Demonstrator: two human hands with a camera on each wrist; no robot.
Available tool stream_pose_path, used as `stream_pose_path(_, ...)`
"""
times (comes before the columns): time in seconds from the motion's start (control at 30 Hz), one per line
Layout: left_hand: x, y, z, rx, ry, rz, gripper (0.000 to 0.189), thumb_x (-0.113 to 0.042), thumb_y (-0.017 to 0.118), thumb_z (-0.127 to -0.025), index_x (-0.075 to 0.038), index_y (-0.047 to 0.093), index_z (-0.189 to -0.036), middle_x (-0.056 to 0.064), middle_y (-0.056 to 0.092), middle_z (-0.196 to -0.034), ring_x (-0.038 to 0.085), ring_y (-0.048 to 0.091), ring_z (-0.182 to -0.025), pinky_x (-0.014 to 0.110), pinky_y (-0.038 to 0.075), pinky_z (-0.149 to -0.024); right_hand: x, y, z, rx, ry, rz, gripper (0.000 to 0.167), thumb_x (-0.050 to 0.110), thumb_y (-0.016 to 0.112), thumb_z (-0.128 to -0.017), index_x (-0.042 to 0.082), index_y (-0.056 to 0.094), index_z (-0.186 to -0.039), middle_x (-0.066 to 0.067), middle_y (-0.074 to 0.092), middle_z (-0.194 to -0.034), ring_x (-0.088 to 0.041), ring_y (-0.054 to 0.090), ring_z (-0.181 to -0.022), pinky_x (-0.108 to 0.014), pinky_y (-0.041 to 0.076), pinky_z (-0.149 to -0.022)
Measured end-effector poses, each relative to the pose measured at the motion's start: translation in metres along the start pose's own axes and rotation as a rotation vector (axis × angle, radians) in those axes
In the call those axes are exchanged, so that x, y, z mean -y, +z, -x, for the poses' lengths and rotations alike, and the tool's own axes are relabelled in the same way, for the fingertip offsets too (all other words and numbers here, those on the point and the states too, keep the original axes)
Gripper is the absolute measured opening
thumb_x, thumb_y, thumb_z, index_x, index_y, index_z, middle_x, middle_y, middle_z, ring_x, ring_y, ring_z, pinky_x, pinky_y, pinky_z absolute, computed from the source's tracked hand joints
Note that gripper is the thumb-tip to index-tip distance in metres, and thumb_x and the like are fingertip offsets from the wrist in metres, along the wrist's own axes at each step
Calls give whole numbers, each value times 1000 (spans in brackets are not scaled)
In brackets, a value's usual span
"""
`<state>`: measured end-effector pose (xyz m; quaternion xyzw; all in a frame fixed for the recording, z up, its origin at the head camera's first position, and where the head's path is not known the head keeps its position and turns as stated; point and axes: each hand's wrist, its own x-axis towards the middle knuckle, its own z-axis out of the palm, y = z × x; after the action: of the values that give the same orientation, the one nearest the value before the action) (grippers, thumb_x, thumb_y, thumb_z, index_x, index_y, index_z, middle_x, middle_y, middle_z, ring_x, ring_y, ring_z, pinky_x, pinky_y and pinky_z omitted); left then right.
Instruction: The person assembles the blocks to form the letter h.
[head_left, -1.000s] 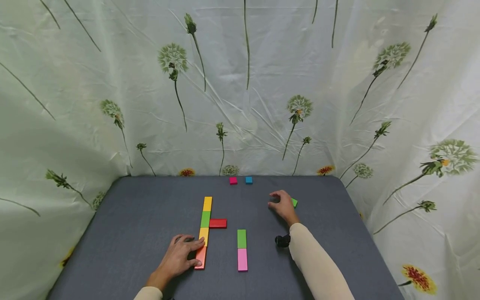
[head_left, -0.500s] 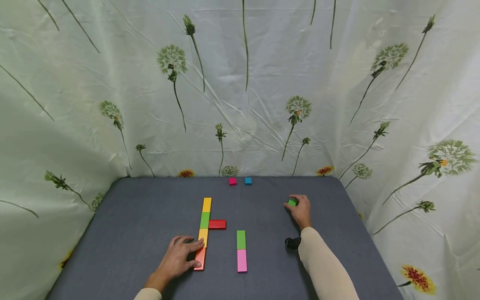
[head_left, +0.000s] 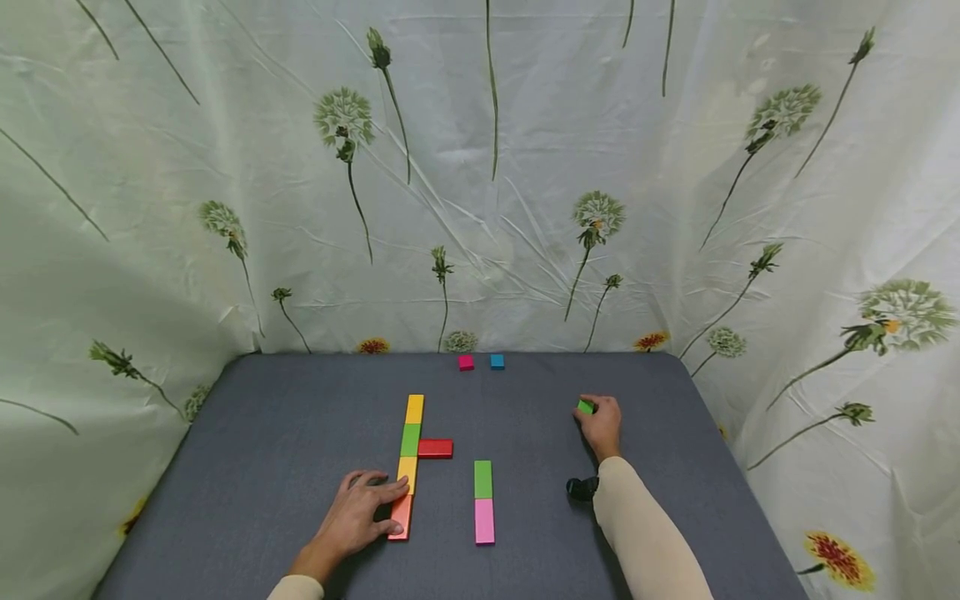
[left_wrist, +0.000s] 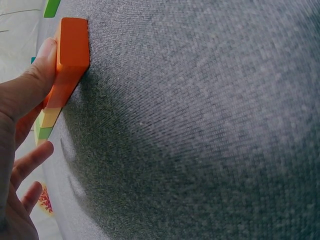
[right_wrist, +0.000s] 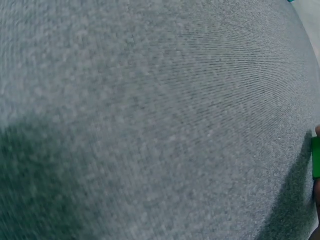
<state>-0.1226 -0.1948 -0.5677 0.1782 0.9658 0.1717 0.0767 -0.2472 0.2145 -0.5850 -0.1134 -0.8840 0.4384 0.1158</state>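
Note:
At the table's left, my left hand (head_left: 356,518) rests on a row of blocks. Its thumb touches the top of the orange block (head_left: 401,518), and its index fingertip lies near the joint with the yellow block (head_left: 407,471). Beyond that a green block (head_left: 410,440) and another yellow block (head_left: 415,408) continue the row. A red block (head_left: 435,449) sticks out sideways to the right. Toward the right back, my right hand (head_left: 603,423) pinches a small green block (head_left: 585,407) between thumb and fingers. In the right wrist view, only an edge of this green piece (right_wrist: 316,157) shows.
Right of the row, a green block (head_left: 483,479) and a pink block (head_left: 484,522) lie end to end. A crimson block (head_left: 466,362) and a blue block (head_left: 497,362) sit at the back edge of the grey table (head_left: 300,433). A flowered curtain (head_left: 480,208) hangs behind.
My right hand has moved right from beside the small green block and taken hold of it. My left hand stays on the row.

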Motion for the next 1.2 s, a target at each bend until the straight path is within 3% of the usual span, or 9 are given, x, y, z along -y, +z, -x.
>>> stream_pose_path(0.17, 0, 0, 0, -1, 4, -2, 64, -38, 82, -68, -16, 66, -126, -3, 64, -126, 31, 50, -120, 60, 27, -102, -2, 1, -1, 34, 53, -20, 27, 3, 63, -87, -4, 67, -113, -23, 50, -114, -40, 48, -107, -54, 40, -93)
stream_pose_path(0.43, 1, 0, 0, 16, -7, -3, 64, -40, 81, -69, -17, 65, -126, -3, 64, -127, 31, 50, -121, 60, 27, -102, -7, 0, 1, 42, 29, -26, 30, -3, 67, -85, -5, 66, -115, -25, 57, -118, -39, 53, -110, -52, 43, -93)
stream_pose_path(0.7, 1, 0, -1, 12, 5, 4, 63, -39, 81, -69, -17, 66, -126, -2, 64, -127, 31, 50, -120, 61, 27, -102, -11, -4, 0, 39, 51, -14, 37, -2, 69, -84, -7, 62, -120, -27, 61, -115, -38, 56, -104, -50, 46, -87)
stream_pose_path(1.03, 1, 0, -1, 27, -1, -11, 64, -41, 81, -69, -18, 65, -127, -3, 64, -127, 30, 51, -119, 60, 27, -102, -9, -10, 0, 51, -24, 77, 35, 1, 72, -82, -8, 65, -115, -25, 63, -112, -37, 59, -101, -50, 47, -87)
stream_pose_path(1.2, 0, -1, -1, 15, 6, -15, 64, -41, 82, -69, -17, 65, -126, -3, 64, -127, 30, 51, -119, 59, 27, -103, -7, -7, 1, 104, -95, 70, 33, 1, 75, -79, -5, 68, -111, -21, 65, -111, -36, 60, -101, -49, 47, -88)
